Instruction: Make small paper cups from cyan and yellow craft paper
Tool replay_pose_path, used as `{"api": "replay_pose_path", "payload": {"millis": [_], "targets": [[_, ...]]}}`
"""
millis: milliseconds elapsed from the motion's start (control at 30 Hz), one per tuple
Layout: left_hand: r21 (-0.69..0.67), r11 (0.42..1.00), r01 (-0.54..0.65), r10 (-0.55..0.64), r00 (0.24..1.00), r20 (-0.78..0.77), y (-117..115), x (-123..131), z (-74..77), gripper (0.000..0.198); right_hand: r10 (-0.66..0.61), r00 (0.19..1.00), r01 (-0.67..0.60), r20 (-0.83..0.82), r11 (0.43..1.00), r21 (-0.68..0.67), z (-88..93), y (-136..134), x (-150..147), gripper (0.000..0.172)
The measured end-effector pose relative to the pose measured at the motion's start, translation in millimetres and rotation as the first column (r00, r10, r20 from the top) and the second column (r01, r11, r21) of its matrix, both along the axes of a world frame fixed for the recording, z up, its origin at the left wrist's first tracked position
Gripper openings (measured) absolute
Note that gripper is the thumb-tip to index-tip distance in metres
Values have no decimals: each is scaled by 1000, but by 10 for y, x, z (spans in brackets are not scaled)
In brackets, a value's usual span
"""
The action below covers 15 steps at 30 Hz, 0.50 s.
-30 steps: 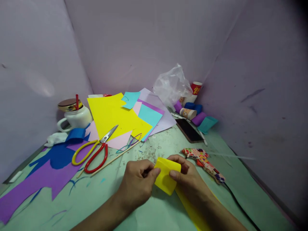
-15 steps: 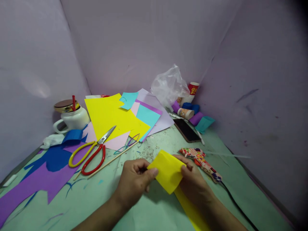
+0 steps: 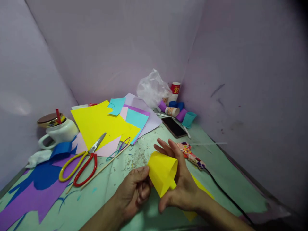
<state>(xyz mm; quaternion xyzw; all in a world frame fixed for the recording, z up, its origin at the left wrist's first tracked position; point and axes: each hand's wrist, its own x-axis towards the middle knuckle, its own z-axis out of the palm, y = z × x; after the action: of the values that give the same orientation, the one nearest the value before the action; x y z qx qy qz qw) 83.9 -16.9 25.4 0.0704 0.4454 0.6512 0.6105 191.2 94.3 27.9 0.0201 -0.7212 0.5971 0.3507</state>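
Note:
A piece of yellow paper [image 3: 160, 171] is bent into a cup-like tube, its wide mouth turned to the right. My left hand [image 3: 134, 192] pinches its left edge between thumb and curled fingers. Around its right side curves my right hand [image 3: 184, 179], fingers stretched and spread, thumb held apart below; whether the palm touches the paper is hard to tell. Another yellow paper piece [image 3: 202, 186] lies on the table, partly covered by my right hand and forearm. Just beyond the right hand lies a flower-patterned glue gun [image 3: 192, 156] with a black cord.
Scissors [image 3: 88, 170] and a thin stick [image 3: 104, 167] lie left, by purple [image 3: 31, 202] and blue scraps [image 3: 45, 175]. Coloured sheets [image 3: 101, 123], a white mug [image 3: 63, 131], a plastic bag [image 3: 152, 89], a phone [image 3: 175, 127] and paper cups [image 3: 172, 111] stand or lie farther back.
The yellow paper, flatter before in both hands, is now curled into a tube. My right fingers have spread from their pinch. The view has turned to the right.

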Motion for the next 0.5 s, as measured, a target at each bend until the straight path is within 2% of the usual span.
{"api": "replay_pose_path", "payload": {"millis": [167,233,300,367,433,500], "targets": [[-68,995,69,-68,998,18,62,124,20,33,-83,993,89,-80,994,68,-99,-31,51,127],[-92,991,94,-95,996,0,98,183,63,34,-152,984,157,-92,987,46,-149,-48,72,128],[-111,987,118,-123,992,-38,136,235,111,36,-219,972,220,-79,976,-2,-168,-60,98,117],[-124,984,131,-145,984,-105,165,276,149,36,-204,979,203,-13,978,-44,-130,-45,143,98],[-124,985,120,-144,966,-215,171,309,165,36,-169,984,174,65,981,-85,-39,15,218,81],[-113,990,80,-114,935,-335,144,341,150,33,-179,978,195,112,968,-158,79,128,327,74]]}}
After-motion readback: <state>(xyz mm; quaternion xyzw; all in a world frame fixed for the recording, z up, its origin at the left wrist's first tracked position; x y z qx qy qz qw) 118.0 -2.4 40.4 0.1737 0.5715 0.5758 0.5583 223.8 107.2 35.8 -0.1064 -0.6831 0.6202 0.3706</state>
